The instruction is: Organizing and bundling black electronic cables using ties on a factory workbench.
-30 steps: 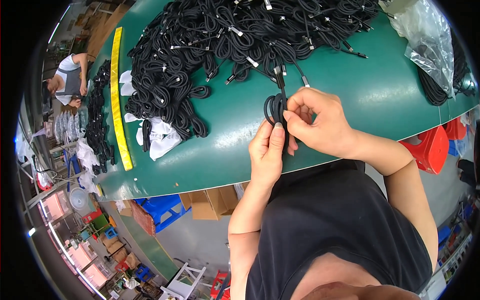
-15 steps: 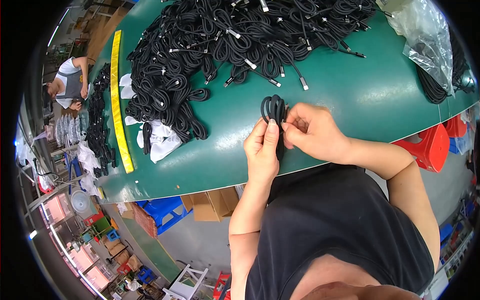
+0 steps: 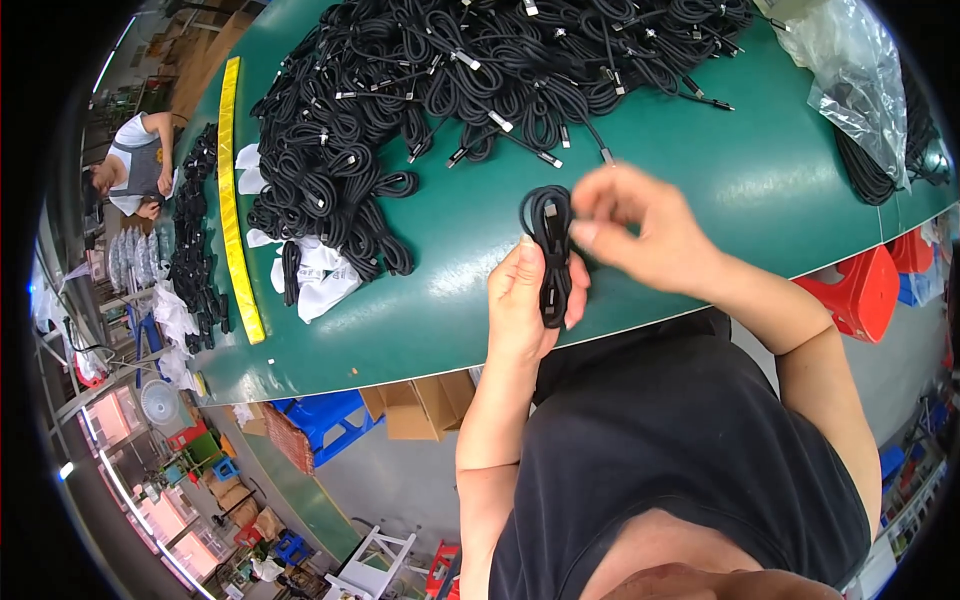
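Observation:
A coiled black cable (image 3: 552,262) stands lengthwise in my left hand (image 3: 522,300), whose thumb lies along its side and whose fingers wrap behind it. Two metal plugs show against the coil, one near the top and one near the bottom. My right hand (image 3: 640,228) is just right of the coil's upper end, blurred by motion. Its thumb and forefinger are apart, and nothing shows between them. Beyond my hands a large heap of coiled black cables (image 3: 440,80) with silvery plugs covers the far side of the green table (image 3: 720,190).
A yellow strip (image 3: 231,200) lies left of the heap, with another row of cables (image 3: 193,250) past it. White bags (image 3: 325,285) sit at the heap's edge. Clear plastic (image 3: 850,90) covers cables at right. A red stool (image 3: 858,295) stands beside the table. Another person (image 3: 140,165) works far left.
My right hand has come away from the coil and moved slightly up. The coil has turned in my left hand, so its plugs now show.

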### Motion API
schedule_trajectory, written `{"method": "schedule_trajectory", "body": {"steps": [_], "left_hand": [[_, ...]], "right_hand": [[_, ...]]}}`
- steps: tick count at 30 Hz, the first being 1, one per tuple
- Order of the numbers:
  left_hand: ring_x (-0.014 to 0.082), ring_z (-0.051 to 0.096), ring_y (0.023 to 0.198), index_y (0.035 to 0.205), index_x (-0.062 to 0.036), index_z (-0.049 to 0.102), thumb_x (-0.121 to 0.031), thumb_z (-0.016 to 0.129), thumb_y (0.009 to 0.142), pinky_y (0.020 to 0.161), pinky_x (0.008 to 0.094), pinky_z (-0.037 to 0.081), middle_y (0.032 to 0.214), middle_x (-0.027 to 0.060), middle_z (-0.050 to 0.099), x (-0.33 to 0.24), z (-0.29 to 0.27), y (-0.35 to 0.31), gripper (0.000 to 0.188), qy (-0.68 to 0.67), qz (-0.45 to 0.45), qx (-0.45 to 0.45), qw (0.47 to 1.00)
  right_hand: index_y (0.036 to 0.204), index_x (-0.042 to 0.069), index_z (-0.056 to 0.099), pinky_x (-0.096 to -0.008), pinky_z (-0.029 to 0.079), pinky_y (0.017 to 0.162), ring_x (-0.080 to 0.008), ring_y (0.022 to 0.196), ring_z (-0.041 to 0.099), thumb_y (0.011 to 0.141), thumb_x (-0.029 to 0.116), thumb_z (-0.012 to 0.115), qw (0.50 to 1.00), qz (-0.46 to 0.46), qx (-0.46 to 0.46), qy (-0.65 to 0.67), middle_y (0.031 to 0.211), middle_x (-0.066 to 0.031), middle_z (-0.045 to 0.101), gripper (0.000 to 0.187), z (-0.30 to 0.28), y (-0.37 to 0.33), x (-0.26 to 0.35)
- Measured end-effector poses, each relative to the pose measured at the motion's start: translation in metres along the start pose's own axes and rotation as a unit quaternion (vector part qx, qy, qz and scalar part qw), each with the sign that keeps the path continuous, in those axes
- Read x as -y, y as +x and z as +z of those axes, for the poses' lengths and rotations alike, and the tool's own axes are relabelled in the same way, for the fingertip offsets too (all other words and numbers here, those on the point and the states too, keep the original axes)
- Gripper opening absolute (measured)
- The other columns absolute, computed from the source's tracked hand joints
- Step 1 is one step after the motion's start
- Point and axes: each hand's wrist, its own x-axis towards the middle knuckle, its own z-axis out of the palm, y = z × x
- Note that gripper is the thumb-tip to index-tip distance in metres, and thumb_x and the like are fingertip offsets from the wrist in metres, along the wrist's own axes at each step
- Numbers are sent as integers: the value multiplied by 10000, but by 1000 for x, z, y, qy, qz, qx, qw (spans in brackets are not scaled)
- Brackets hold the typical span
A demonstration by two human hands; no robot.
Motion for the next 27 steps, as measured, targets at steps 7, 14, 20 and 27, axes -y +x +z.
{"method": "schedule_trajectory", "body": {"steps": [7,14,20,27], "left_hand": [[155,483,426,926,36,467,-586,339,851,355,230,380,692,122,550,11,15,-4,640,-89,-99,98,986],[84,372,460,822,-8,485,-520,363,886,400,196,282,578,38,441,25,1,-13,530,1,-129,117,985],[129,465,501,939,-13,512,-521,387,881,426,234,339,656,42,525,-15,-31,3,526,-54,-13,-5,998],[229,614,789,1160,19,468,-234,482,902,623,294,501,1058,201,575,-43,-32,44,362,-34,100,21,994]], "right_hand": [[1174,-6,470,-258,466,723,-126,802,565,880,46,491,977,-110,47,178,882,-66,563,299,10,12,9],[1082,26,540,-262,453,525,-159,594,516,847,40,518,920,-372,-103,-72,776,-81,501,236,25,8,-3],[920,-3,581,-350,481,586,-273,670,576,807,188,592,898,-257,-196,-298,809,-139,559,222,-10,51,-17],[815,-16,549,-417,468,597,-344,685,591,774,121,571,899,-139,-171,-378,785,-185,589,145,-32,67,-26]]}}
